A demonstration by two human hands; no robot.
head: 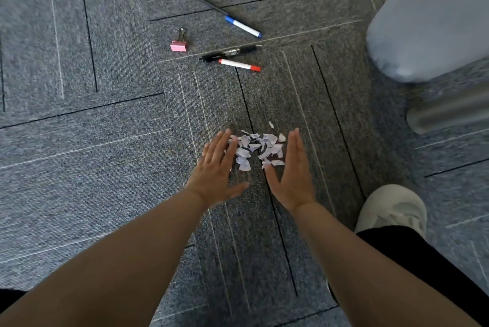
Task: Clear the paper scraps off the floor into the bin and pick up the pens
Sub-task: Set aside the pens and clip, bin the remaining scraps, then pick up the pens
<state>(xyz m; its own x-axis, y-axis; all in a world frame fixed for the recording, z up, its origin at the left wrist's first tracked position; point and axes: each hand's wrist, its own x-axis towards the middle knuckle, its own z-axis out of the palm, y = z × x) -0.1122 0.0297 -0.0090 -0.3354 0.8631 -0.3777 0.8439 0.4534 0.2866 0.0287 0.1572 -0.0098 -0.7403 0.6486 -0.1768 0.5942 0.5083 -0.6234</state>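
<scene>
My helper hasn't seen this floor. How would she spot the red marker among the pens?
Find the heap of paper scraps on the grey carpet. Of the pens beyond it, the red marker lies nearest, beside a black pen. Only it has a white body with red ends.

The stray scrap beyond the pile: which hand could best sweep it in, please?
Right: the right hand ends just beside the stray scrap; the left hand lies across the pile.
</scene>
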